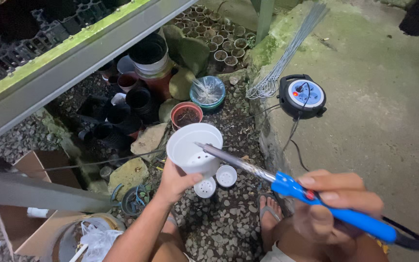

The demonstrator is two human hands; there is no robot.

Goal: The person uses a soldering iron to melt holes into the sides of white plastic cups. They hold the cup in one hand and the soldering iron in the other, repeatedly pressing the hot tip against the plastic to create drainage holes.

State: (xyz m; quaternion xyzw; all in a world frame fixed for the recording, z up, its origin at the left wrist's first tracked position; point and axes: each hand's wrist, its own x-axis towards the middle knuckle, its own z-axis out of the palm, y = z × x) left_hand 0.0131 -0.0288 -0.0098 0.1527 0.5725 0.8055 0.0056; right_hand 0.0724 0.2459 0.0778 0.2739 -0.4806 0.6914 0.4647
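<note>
Left hand: the left hand [173, 183] is clamped from below on a white plastic pot [193, 148], tilted so its open mouth faces the camera, above the gravel.
Right hand: the right hand [338, 206] is closed around the blue handle of a soldering iron [287, 185]; its metal tip reaches inside the pot, near the rim.
Packages: an open cardboard box [30, 204] lies at the lower left (one side is cut off by the frame).
Cable reel: a round black cable reel [301, 97] with a blue face stands on the concrete step.
Surface: gravel ground [224, 223] with two small white pots [216, 180] upside down; a concrete floor [379, 111] is on the right.
Hard to see: dark pots [122, 114] under the bench are in shadow.
</note>
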